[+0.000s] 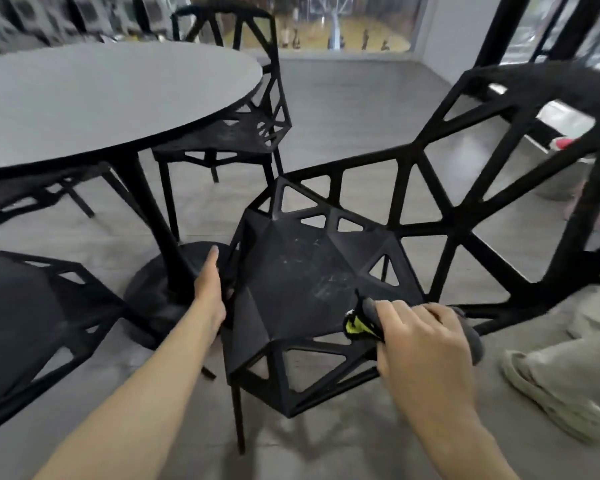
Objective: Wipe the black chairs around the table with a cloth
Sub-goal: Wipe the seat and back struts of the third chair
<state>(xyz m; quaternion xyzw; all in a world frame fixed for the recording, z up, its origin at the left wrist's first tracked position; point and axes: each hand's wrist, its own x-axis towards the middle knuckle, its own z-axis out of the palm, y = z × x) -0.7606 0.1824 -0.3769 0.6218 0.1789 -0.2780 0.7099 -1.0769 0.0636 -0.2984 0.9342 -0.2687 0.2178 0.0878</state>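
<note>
A black chair (305,271) with an angular open-frame seat and back stands in front of me, its seat marked with pale scuffs. My left hand (210,289) grips the seat's left edge, thumb on top. At the seat's near right corner, my right hand (426,341) holds a grey cloth (362,322) with a yellow-green patch and presses it onto the seat. Part of the cloth sticks out behind that hand.
A round grey table (101,95) on a black pedestal stands at the left. Another black chair (243,133) is tucked under its far side and a third chair (32,323) is at my near left. My foot in a pale slipper (555,400) is at the right.
</note>
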